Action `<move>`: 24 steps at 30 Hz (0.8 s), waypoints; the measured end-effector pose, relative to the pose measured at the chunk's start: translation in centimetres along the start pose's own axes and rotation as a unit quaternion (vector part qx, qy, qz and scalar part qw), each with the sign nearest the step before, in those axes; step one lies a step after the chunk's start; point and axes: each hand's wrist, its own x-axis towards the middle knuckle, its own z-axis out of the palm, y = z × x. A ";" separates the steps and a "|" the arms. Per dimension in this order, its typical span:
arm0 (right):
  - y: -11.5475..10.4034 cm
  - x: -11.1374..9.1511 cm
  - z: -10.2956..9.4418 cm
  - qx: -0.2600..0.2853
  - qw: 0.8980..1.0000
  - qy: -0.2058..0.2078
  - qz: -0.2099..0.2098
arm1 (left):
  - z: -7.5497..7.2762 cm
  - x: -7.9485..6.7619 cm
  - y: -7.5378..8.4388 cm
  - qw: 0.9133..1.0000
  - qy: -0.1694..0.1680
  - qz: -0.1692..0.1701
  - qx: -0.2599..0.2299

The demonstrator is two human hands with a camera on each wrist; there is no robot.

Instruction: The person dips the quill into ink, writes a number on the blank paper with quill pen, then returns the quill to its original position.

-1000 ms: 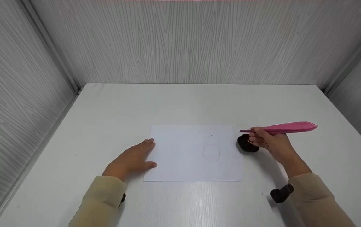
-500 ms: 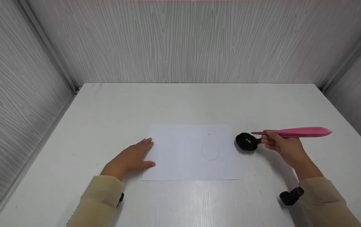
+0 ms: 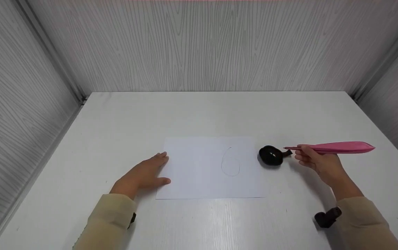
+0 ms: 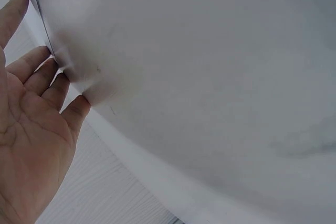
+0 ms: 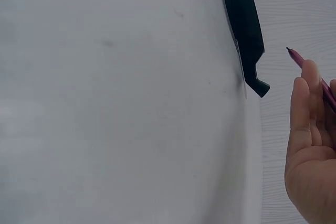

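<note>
A white sheet of paper (image 3: 192, 170) lies on the table, with a thin drawn figure like a 6 on its right half. My left hand (image 3: 145, 175) rests flat at the sheet's left edge, fingers straight and thumb spread; in the left wrist view its fingertips (image 4: 79, 103) touch down along that edge. My right hand (image 3: 322, 166) pinches a pink feather pen (image 3: 344, 147) over the table, its dark tip pointing left. Just left of that hand sits a small glossy black dish (image 3: 271, 155) with a short handle, close beside the paper's right edge.
The white table (image 3: 216, 114) ends at a grey wood-grain back wall (image 3: 199, 45), with similar panels at both sides. A small black camera (image 3: 327, 217) sits on the right wrist, by the beige sleeve.
My right hand has moved right with the feather pen, away from the black dish, so the dish and its handle now show. The left hand stays on the paper.
</note>
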 end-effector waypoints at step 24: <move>0.4 -1.1 0.2 -0.459 0.826 -0.073 -0.317 | 0.2 0.1 -0.2 1.000 0.005 0.001 -0.003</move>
